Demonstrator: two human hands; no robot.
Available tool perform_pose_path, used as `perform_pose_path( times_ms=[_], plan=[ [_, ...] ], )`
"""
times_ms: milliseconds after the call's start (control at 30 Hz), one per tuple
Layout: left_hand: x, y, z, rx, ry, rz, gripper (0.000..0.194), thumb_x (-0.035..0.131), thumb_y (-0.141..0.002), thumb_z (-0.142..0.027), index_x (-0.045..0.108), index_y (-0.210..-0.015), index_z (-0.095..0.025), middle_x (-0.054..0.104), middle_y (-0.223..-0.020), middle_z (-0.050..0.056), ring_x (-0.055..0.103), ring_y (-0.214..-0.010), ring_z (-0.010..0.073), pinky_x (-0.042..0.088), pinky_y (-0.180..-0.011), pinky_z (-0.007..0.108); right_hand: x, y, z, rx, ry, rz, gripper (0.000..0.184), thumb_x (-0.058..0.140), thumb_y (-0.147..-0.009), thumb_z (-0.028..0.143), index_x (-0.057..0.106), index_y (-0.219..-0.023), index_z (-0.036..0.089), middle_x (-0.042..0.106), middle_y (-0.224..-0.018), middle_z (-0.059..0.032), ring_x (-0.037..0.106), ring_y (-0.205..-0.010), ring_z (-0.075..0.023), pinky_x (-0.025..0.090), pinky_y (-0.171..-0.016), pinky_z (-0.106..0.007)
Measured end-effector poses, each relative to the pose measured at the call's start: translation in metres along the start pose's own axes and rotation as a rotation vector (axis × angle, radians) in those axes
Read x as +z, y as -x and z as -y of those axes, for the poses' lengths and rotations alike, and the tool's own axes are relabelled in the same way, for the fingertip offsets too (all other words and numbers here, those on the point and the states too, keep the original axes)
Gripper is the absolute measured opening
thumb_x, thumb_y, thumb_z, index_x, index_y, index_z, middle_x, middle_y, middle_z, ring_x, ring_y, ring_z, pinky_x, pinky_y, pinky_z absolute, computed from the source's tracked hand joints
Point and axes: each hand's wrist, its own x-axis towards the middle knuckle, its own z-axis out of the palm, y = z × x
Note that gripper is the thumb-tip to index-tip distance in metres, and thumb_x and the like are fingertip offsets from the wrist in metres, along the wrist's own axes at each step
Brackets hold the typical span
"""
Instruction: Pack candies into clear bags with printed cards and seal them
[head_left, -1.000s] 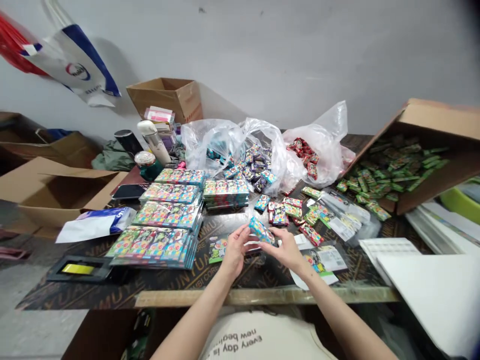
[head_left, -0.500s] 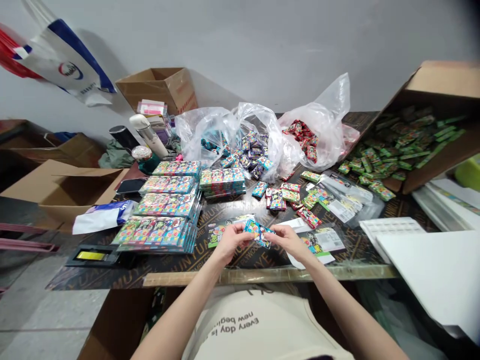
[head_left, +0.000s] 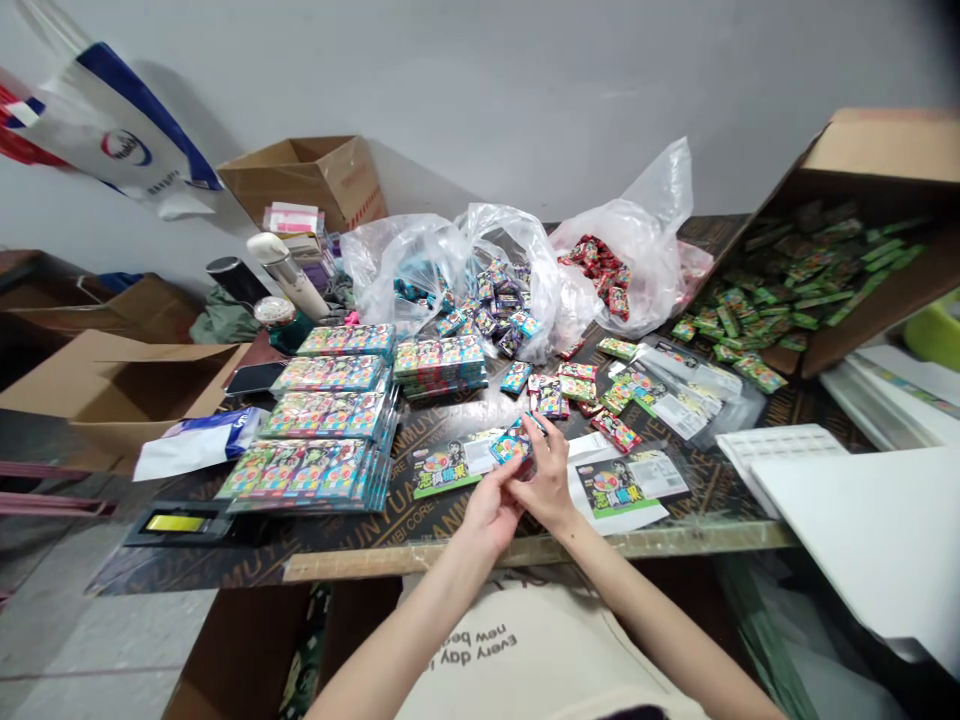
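This looks like a small packing workshop: a dark, letter-printed plywood desk (head_left: 420, 527) carries stacks of flat multicoloured packs (head_left: 322, 415) at left, clear plastic bags (head_left: 654, 262) of small wrapped packets (head_left: 596, 268) on the far side, and a tipped brown cardboard box (head_left: 885, 150) at right. More open brown cardboard boxes (head_left: 56, 375) stand at left, by a plain grey wall (head_left: 487, 110).

Just left of the left hand (head_left: 491, 508), a printed card (head_left: 444, 470) bears large Chinese characters, the last two seemingly 糖果; a second card (head_left: 619, 485), right of the right hand (head_left: 549, 482), carries the same title. Gold lettering on the bench (head_left: 330, 550) left of the hands includes "ANMUYE" and "CORE". Below them, upside down, the shirt (head_left: 517, 680) reads "Every day" and "new beg". Far up-left, the hanging bag's (head_left: 161, 110) logo looks like "Walch". Print on the blue packet (head_left: 510, 442) between the hands is too small.
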Motion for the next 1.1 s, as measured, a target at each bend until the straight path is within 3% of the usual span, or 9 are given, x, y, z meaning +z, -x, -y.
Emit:
perform_pose_path(
  times_ms=[100,267,400,533,767,867,933,1000,1100],
  plan=[
    [-0.008,0.003,-0.008,0.168,-0.318,0.039,0.034,0.064,-0.069,-0.039,0.063,-0.092,-0.014,0.067,-0.086,0.007,0.062,-0.077,0.0183,0.049,-0.071,0.032,-0.004,-0.002,-0.010,0.003,0.014,-0.039,0.075,0.057,-0.067,0.032,0.024,-0.134,0.020,0.040,-0.130,-0.0118,0.038,-0.119,-0.0299,0.029,-0.097,-0.045],
    [-0.050,-0.018,-0.057,0.792,-1.450,0.066,0.085,0.077,-0.049,-0.039,0.044,-0.125,-0.021,0.045,-0.130,0.012,0.036,-0.122,0.0313,0.020,-0.103,0.049,-0.022,-0.009,-0.049,0.006,0.041,0.005,0.076,0.063,-0.062,0.039,0.031,-0.128,0.020,0.049,-0.123,-0.0108,0.047,-0.110,-0.0286,0.027,-0.094,-0.043],
    [-0.072,-0.036,-0.074,0.819,-1.942,0.151,0.094,0.075,-0.051,-0.037,0.031,-0.133,-0.021,0.047,-0.126,0.012,0.038,-0.119,0.0301,0.011,-0.103,0.053,-0.025,-0.014,-0.075,-0.112,0.056,0.193,0.078,0.065,-0.059,0.040,0.034,-0.127,0.021,0.051,-0.123,-0.0088,0.048,-0.111,-0.0276,0.019,-0.099,-0.045],
    [-0.070,-0.030,-0.072,0.890,-1.968,0.245,0.096,0.069,-0.057,-0.032,0.019,-0.137,-0.019,0.048,-0.122,0.010,0.042,-0.115,0.0250,0.014,-0.105,0.047,-0.029,-0.017,-0.079,-0.199,0.031,0.352,0.090,0.067,-0.058,0.044,0.026,-0.133,0.021,0.044,-0.131,-0.0108,0.041,-0.119,-0.0281,0.009,-0.102,-0.047],
    [-0.058,-0.008,-0.074,0.964,-1.918,0.342,0.098,0.068,-0.058,-0.030,0.014,-0.138,-0.020,0.049,-0.122,0.009,0.043,-0.115,0.0241,0.008,-0.107,0.046,-0.039,-0.024,-0.067,-0.367,-0.050,0.625,0.108,0.070,-0.055,0.053,0.012,-0.139,0.019,0.031,-0.139,-0.0146,0.024,-0.130,-0.0299,0.008,-0.104,-0.047],
    [-0.059,-0.011,-0.076,1.002,-1.866,0.253,0.099,0.070,-0.056,-0.033,0.015,-0.138,-0.019,0.048,-0.123,0.009,0.043,-0.115,0.0254,0.011,-0.107,0.047,-0.037,-0.022,-0.059,-0.316,-0.043,0.459,0.117,0.069,-0.051,0.060,0.006,-0.140,0.017,0.032,-0.138,-0.0168,0.022,-0.130,-0.0323,0.011,-0.104,-0.049],
    [-0.061,-0.013,-0.077,1.010,-1.828,0.162,0.102,0.071,-0.055,-0.036,0.015,-0.138,-0.019,0.046,-0.126,0.010,0.041,-0.117,0.0269,0.014,-0.106,0.048,-0.034,-0.018,-0.053,-0.264,-0.064,0.322,0.102,0.063,-0.064,0.056,0.006,-0.140,0.018,0.043,-0.130,-0.0146,0.031,-0.125,-0.0298,0.013,-0.103,-0.049],
    [-0.062,-0.015,-0.077,1.010,-1.808,0.122,0.104,0.072,-0.055,-0.038,0.014,-0.138,-0.020,0.044,-0.128,0.010,0.040,-0.119,0.0275,0.016,-0.105,0.047,-0.031,-0.015,-0.048,-0.301,-0.107,0.309,0.079,0.052,-0.078,0.046,0.010,-0.139,0.020,0.053,-0.120,-0.0104,0.040,-0.119,-0.0260,0.013,-0.103,-0.049],
    [-0.063,-0.016,-0.076,1.013,-1.810,0.128,0.105,0.073,-0.054,-0.039,0.012,-0.138,-0.021,0.044,-0.129,0.010,0.039,-0.119,0.0268,0.017,-0.105,0.046,-0.027,-0.025,-0.055,-0.324,-0.094,0.275,0.063,0.044,-0.083,0.038,0.017,-0.138,0.024,0.050,-0.124,-0.0082,0.040,-0.119,-0.0246,0.014,-0.103,-0.048]
  ],
)
